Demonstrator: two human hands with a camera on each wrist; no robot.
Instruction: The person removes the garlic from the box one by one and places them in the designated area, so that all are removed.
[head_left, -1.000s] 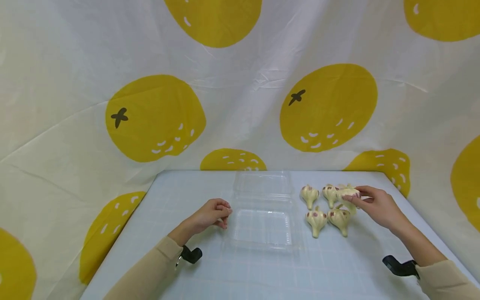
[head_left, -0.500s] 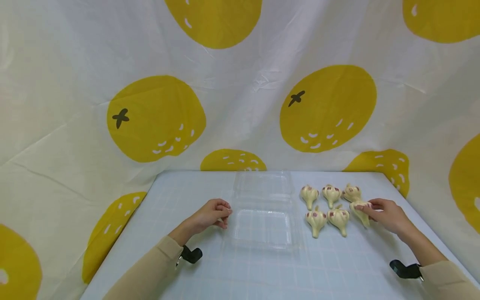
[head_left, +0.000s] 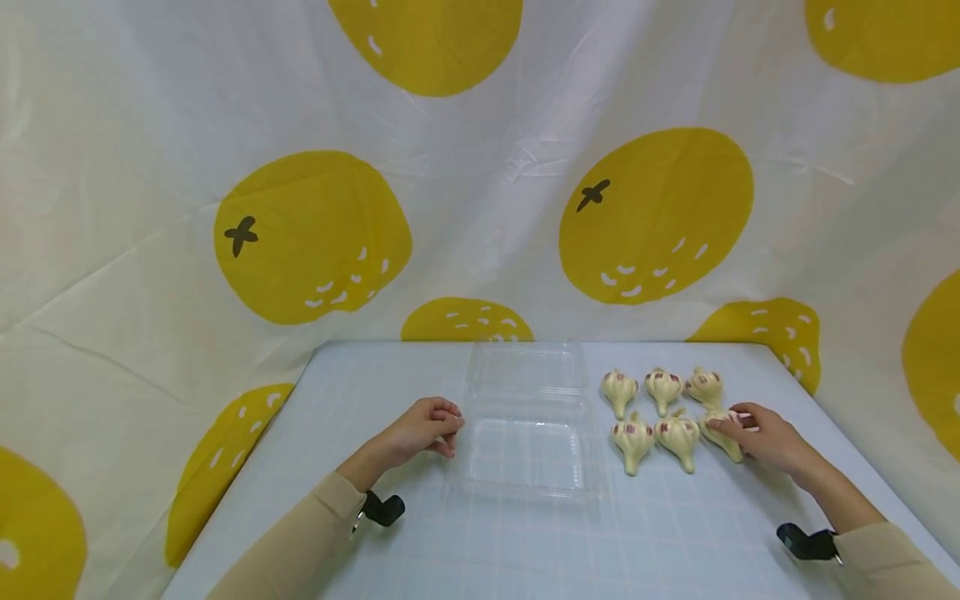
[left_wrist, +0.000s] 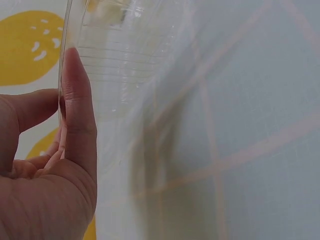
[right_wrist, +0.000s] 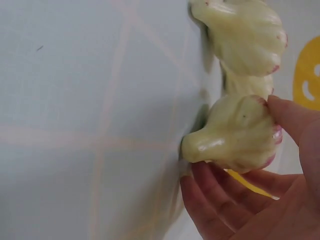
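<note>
My right hand grips a pale garlic bulb with purple streaks, thumb on one side and fingers on the other. In the right wrist view that garlic bulb rests against the tabletop, its stem end pointing away from the palm. My left hand pinches the left rim of a clear plastic clamshell container, which lies with its lid folded back behind it. Up close in the left wrist view, thumb and forefinger of the left hand press the thin container edge between them.
Several more garlic bulbs stand in two rows right of the container, including a front one and a back one. The pale checked table meets a lemon-print curtain at the back.
My right hand has brought the garlic bulb from above the back row to the right end of the front row and down onto the table. The left hand has stayed put.
</note>
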